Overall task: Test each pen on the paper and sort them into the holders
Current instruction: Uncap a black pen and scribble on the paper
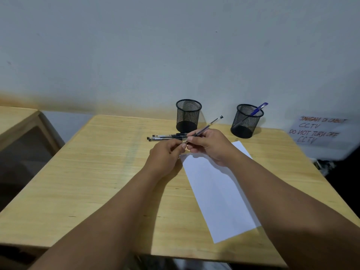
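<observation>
My right hand grips a clear-barrelled black pen that slants up to the right, above the top edge of the white paper. My left hand pinches at the pen's lower tip end; whether it holds a cap is hidden by the fingers. A small bunch of black pens lies on the wooden table just beyond my left hand. The left mesh holder looks empty. In the right mesh holder stands a blue pen.
A white sign with handwritten text leans at the far right by the wall. A second wooden table stands to the left, across a gap. The wall rises right behind the holders.
</observation>
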